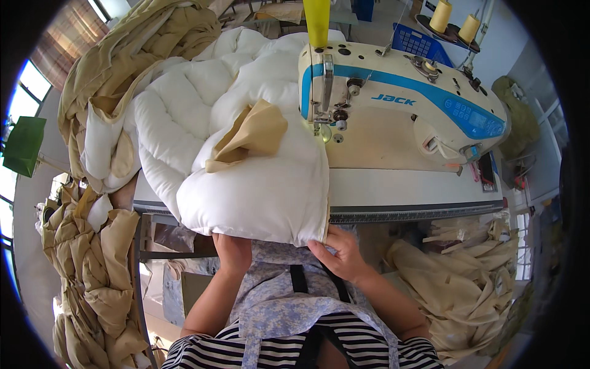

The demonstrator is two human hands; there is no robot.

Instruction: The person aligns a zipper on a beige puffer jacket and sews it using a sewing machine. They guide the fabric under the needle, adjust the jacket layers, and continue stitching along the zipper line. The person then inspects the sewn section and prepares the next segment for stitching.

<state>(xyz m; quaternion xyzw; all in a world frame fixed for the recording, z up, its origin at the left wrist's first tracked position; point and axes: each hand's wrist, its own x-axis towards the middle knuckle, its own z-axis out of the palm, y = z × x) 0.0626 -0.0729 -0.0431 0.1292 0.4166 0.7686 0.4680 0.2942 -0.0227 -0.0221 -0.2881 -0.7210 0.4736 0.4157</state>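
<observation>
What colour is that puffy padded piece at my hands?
White; the puffy padded piece shows best in the head view, the only one here.

Things Around the Room

A brown curtain (75,38) hangs at 10 o'clock. Tan cloth (104,298) is heaped at 8 o'clock, paler cloth (455,292) at 4 o'clock. A blue basket (419,44) sits between 1 and 2 o'clock.

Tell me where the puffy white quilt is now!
In the head view, the white quilt lies mostly left of centre, beside the sewing machine, its near right corner in the right hand.
</observation>
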